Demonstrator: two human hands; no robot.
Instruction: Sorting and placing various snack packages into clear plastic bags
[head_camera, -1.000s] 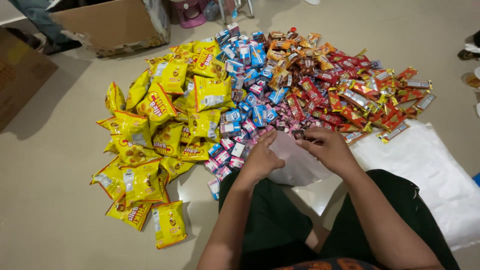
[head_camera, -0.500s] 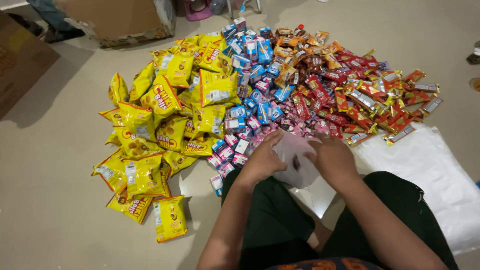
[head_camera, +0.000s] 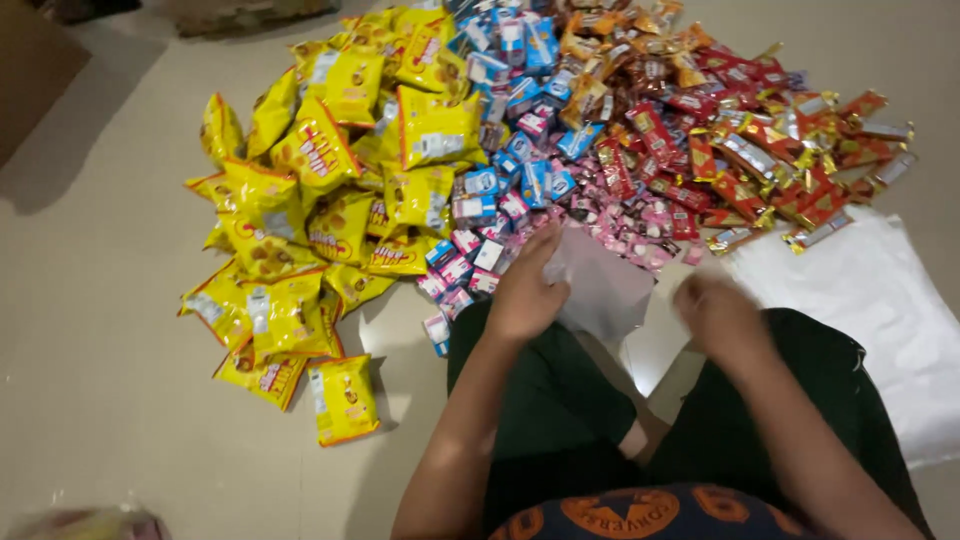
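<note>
I sit on the floor in front of a large spread of snack packets. My left hand (head_camera: 525, 290) grips the edge of a thin white plastic bag (head_camera: 600, 290) lying between my knees. My right hand (head_camera: 718, 312) is blurred, away from the bag on its right side, with its fingers curled and nothing visible in it. Small pink packets (head_camera: 640, 225) lie just beyond the bag. Left of them is a heap of yellow snack packets (head_camera: 330, 200), behind them blue packets (head_camera: 520, 110), and to the right red and gold packets (head_camera: 760, 140).
A large white plastic sheet (head_camera: 880, 320) lies on the floor at my right. One yellow packet (head_camera: 343, 398) lies apart near my left knee. A brown cardboard piece (head_camera: 30, 70) sits at the upper left. A crinkled wrapper (head_camera: 90, 525) shows at the bottom left corner.
My right hand has come off the white bag and moved right and toward me. My left hand still holds the bag. The view has shifted closer to the pile.
</note>
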